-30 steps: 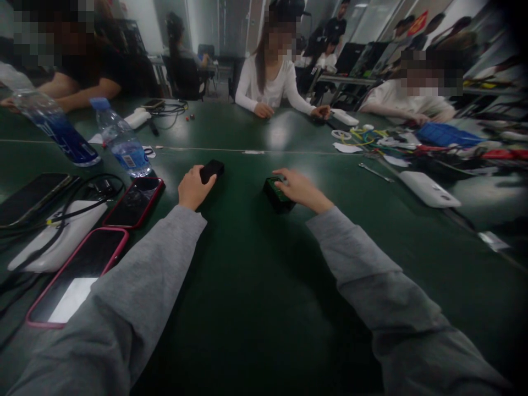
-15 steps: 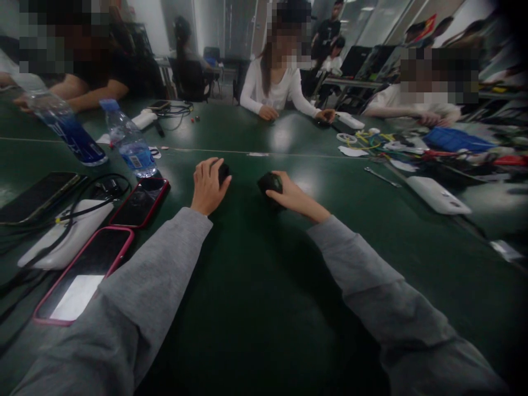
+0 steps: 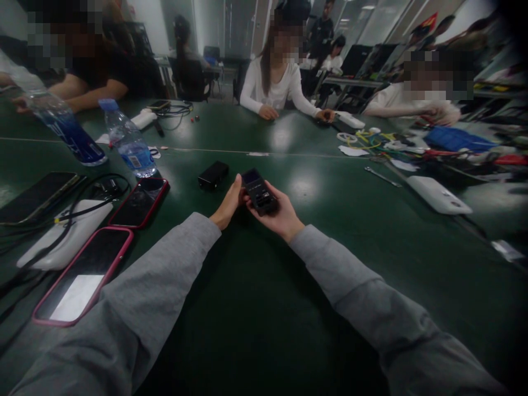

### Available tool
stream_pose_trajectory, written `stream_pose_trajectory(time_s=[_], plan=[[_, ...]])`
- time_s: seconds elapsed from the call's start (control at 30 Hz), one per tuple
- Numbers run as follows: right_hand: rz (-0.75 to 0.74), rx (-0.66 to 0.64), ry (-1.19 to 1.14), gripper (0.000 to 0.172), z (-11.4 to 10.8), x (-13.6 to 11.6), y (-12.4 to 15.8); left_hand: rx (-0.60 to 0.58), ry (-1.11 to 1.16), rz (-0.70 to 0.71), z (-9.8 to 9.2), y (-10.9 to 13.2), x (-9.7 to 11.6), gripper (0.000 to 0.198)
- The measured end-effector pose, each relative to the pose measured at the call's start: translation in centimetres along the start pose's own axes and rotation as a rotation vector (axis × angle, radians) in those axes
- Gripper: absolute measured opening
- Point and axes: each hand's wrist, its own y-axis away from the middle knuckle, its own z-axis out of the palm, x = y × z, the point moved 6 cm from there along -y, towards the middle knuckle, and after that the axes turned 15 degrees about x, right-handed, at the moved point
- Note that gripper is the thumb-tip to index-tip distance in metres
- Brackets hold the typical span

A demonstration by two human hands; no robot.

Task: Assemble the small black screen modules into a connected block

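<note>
Holding a small black device (image 3: 259, 191) in the right hand (image 3: 277, 215), palm up, fingers curled under and around its body, screen end pointing away and button face turned upward. Touching the device's near left edge with the left hand (image 3: 227, 204), fingers mostly straight and closed on nothing, thumb side pressed against the casing. Hovering both hands just above the green surface (image 3: 256, 308), close to the body's midline, grey sleeves running back toward the camera.

Judging the step as steadying and inspecting the device: keeping the right palm cupped underneath so the casing is not slipping, bracing with the left fingertips rather than squeezing, keeping the face tilted toward the eyes and away from the glare patch on the surface, staying low so a slip is costing little.

Lying just beyond the left hand, apart from it, a black rectangular block (image 3: 213, 175). Further left, resting flat, a red-cased phone (image 3: 140, 202) and a pink-cased phone (image 3: 82, 283), beside a white power bank (image 3: 61, 242) tangled with black cables. Standing behind them, a water bottle (image 3: 126, 140) and a second, larger bottle (image 3: 61, 124). Off to the right, well apart, lying on the surface a white oblong casing (image 3: 438, 194), a metal wrench (image 3: 380, 176) and a clutter of coloured wires. Sitting across the surface, other people with their own hands busy.
</note>
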Motion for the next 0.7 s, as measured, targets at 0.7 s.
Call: stream_pose_trajectory(time_s=[0.7], plan=[[-0.094, 0.204, 0.125, 0.038, -2.0, 1.5, -2.5, -0.010, 0.125, -0.139, 0.5, 1.3, 0.4, 0.057]])
